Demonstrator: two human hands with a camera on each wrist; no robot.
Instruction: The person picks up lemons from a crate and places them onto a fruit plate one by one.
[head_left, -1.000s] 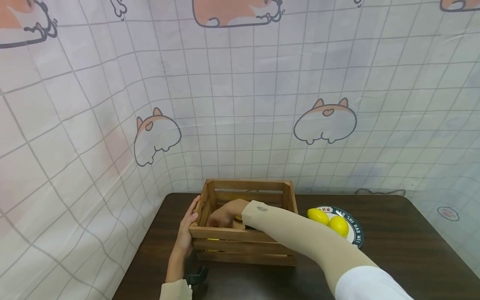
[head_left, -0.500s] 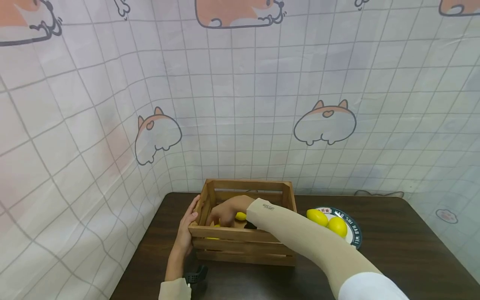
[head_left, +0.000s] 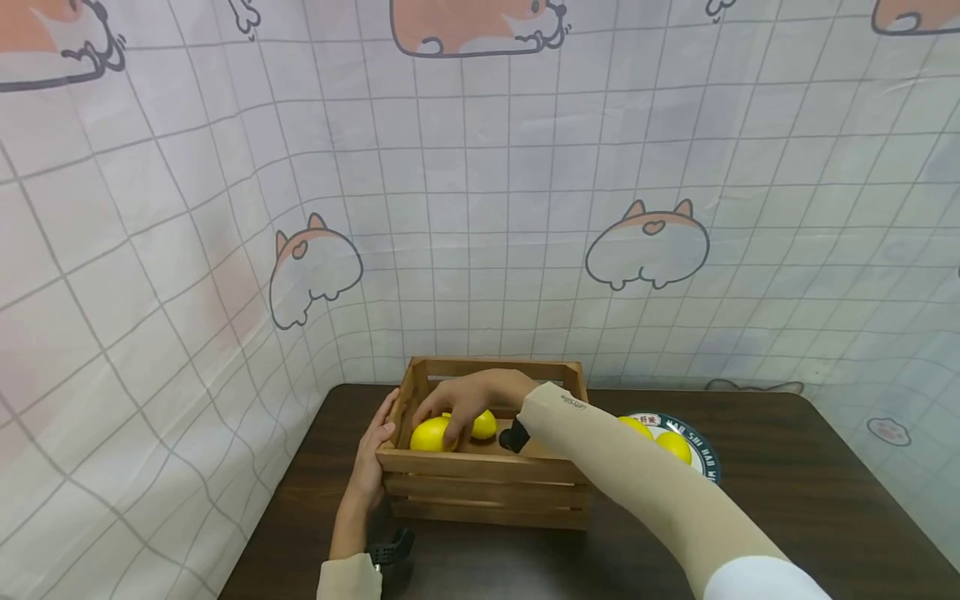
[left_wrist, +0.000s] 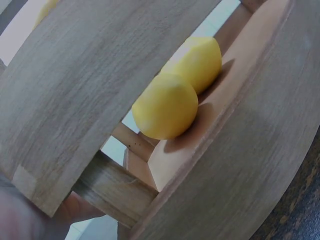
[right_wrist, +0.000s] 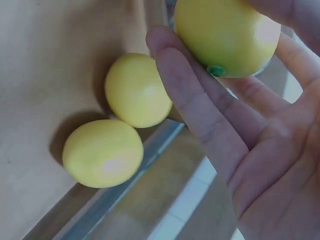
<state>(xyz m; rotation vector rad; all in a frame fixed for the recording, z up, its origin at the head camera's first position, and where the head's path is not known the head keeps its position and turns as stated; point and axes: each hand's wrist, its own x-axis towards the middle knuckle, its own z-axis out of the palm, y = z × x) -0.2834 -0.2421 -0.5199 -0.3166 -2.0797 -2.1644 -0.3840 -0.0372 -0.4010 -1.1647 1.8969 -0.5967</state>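
Fingers and thumb of the right hand pinch one yellow lemon within the left part of the wooden crate, its exact height unclear; near it, two loose lemons lie side by side on the crate floor. The left hand rests its extended fingers along the crate's left end. Right of the crate, a patterned plate bearing two further lemons stands on the dark table
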